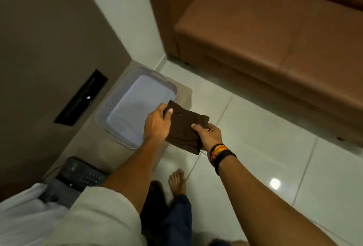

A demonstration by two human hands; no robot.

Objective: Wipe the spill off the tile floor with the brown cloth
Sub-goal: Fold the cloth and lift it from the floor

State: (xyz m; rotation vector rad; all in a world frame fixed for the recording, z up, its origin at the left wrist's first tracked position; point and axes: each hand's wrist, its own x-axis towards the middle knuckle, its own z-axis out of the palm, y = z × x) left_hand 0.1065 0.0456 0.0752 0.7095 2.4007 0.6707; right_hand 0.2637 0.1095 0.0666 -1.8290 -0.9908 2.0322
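A folded dark brown cloth (185,127) is held in the air between both hands, above the edge of a low beige table (94,143). My left hand (156,126) pinches its upper left corner. My right hand (209,136), with coloured bands on the wrist, grips its lower right edge. The glossy white tile floor (265,147) spreads out to the right and below. No spill on the tiles can be made out in this blurred view.
A pale plastic basket (135,106) sits on the low table, a black telephone (82,174) nearer me. A brown sofa (275,35) stands along the far right. A brown wall with a dark slot (81,98) is at left. My bare foot (177,182) rests on the tiles.
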